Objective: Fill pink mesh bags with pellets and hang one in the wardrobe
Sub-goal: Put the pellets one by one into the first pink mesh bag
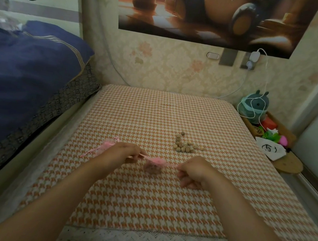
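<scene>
The pink mesh bag sits pretty much dead centre, bunched up small, with a brownish lump showing through the mesh. It's too blurry to pick out single pellets inside. I can't tell if it's resting on the cloth or hanging just above it. Its pink drawstring runs out both sides, toward 9 and 3 o'clock.

The left hand is at 9 o'clock from the bag, fingers curled in and pinching the string end on that side. The right hand is at 3 o'clock doing the same, thumb and fingers pinched on the other end with the rest of the fingers tucked under. The string is stretched between them with the bag in the middle.

Just past the left hand, around 10 o'clock, there's a spare pink bag lying flat, partly hidden by the knuckles. At about 1 o'clock from the bag there's a little heap of loose pellets, round and tan.

Everything's on an orange-and-white houndstooth cloth with a white lace trim at 6 o'clock. A navy duvet fills the 9 o'clock side, a poster hangs at 12, and a grey-green plush toy with a white cable draped over it sits at 2 o'clock.
</scene>
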`<act>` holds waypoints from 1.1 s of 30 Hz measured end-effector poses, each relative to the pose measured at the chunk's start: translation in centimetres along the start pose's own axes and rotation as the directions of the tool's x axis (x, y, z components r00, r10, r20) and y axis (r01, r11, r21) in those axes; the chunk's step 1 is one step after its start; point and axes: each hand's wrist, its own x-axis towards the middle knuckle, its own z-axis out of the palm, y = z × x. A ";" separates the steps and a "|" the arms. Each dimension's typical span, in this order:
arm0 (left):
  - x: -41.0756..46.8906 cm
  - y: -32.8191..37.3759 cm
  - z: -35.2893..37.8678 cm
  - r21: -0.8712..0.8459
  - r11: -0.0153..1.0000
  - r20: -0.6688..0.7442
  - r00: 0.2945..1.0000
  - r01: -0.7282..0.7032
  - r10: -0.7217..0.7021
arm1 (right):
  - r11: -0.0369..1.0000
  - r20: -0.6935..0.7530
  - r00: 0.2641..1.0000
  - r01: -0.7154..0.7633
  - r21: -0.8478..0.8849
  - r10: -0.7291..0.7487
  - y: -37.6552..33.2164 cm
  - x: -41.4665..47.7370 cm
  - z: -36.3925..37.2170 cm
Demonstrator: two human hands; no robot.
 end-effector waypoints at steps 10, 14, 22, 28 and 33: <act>0.7 0.7 3.0 -0.076 0.997 0.072 0.997 0.029 -0.024 | 0.924 0.046 0.935 0.355 -0.140 -0.353 -1.3 -0.8 0.1; 1.0 0.6 3.4 0.154 0.988 0.015 1.000 0.016 -0.019 | 0.871 -0.012 0.883 0.461 -0.168 -0.469 -2.0 -0.7 1.0; 1.0 1.5 3.8 0.164 0.985 0.054 0.996 0.061 -0.070 | 0.821 -0.060 0.819 0.565 -0.082 -0.570 -3.4 -0.3 2.5; 1.6 0.7 3.3 0.150 0.985 -0.042 0.996 0.083 -0.078 | 0.818 0.097 0.820 0.571 -0.076 -0.564 -3.5 -0.7 2.1; 1.9 0.6 3.1 0.085 0.988 -0.016 0.991 0.132 -0.131 | 0.810 0.039 0.811 0.585 -0.028 -0.584 -3.2 -0.7 2.7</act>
